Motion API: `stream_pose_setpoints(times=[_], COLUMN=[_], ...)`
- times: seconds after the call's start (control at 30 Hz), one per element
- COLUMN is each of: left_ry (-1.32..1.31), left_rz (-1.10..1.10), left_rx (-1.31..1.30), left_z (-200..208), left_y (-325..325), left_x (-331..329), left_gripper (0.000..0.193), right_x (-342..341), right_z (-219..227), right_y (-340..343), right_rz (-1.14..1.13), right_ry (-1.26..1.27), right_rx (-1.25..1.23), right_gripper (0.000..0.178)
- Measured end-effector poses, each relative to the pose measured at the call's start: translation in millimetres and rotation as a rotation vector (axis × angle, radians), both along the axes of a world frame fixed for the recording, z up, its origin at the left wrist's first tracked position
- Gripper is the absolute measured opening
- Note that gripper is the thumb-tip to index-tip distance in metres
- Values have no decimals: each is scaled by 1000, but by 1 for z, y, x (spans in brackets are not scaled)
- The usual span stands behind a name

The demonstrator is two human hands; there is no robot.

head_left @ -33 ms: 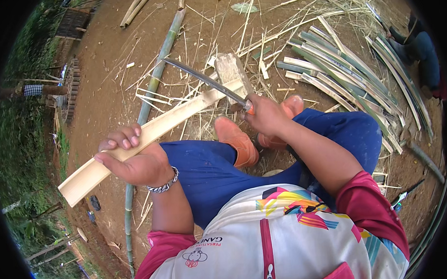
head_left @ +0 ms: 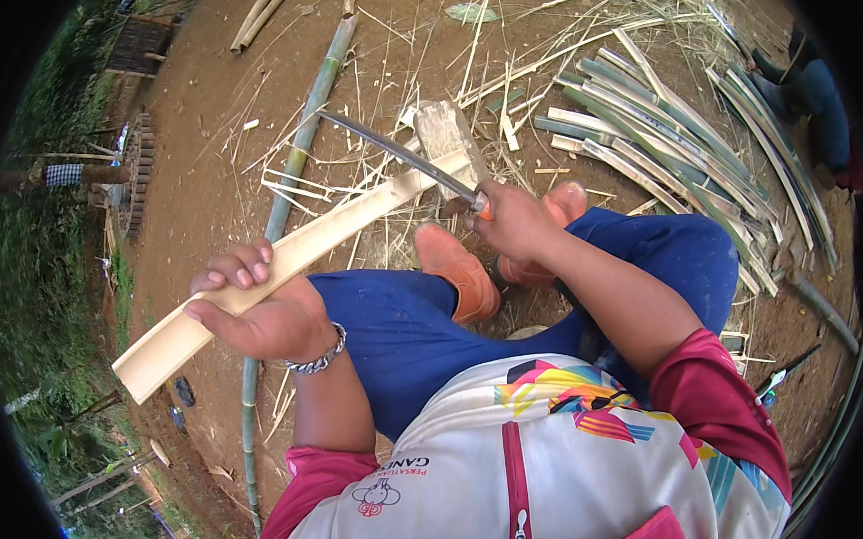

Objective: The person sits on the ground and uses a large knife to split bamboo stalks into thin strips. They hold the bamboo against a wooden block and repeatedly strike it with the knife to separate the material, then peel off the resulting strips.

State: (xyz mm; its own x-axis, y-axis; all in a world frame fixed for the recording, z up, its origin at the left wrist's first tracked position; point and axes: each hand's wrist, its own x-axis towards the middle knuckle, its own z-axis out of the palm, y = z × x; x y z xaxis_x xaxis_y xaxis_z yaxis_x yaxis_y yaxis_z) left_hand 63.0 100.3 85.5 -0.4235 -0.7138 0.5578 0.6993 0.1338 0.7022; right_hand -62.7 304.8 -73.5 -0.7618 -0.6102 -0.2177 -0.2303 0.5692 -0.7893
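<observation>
My left hand [head_left: 262,309] is closed around a split bamboo strip [head_left: 339,220], its pale hollow inner face turned up. The strip slants from the lower left to a wooden block [head_left: 443,131], where its far end rests. My right hand [head_left: 513,219] grips a machete by its orange handle. The machete's long blade [head_left: 380,146] points up and left, lying across the strip close to the block. Whether the edge touches the bamboo, I cannot tell.
Split bamboo strips [head_left: 655,138] lie piled at the right. A long green bamboo pole [head_left: 295,160] runs along the left, with shavings scattered over the brown dirt. My orange boots [head_left: 451,274] are just below the block. Another person's dark-clothed leg [head_left: 811,104] shows at the far right.
</observation>
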Motion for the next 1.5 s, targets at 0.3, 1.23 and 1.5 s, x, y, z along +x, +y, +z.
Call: stream_pose_setpoints(times=[0.3, 1.23, 1.5], left_ry=[54, 51, 26], left_rz=[-55, -96, -19], left_rx=[-203, -313, -252], left_z=[-27, -46, -34], left_y=[1, 3, 25], left_x=[-4, -5, -9], left_gripper=[69, 71, 70], right_x=[0, 15, 19], right_z=[-5, 33, 42], right_y=[-1, -8, -5], right_rz=[-8, 271, 290], right_ry=[-97, -47, -62], right_rx=[-41, -35, -101], right_gripper=[33, 31, 28])
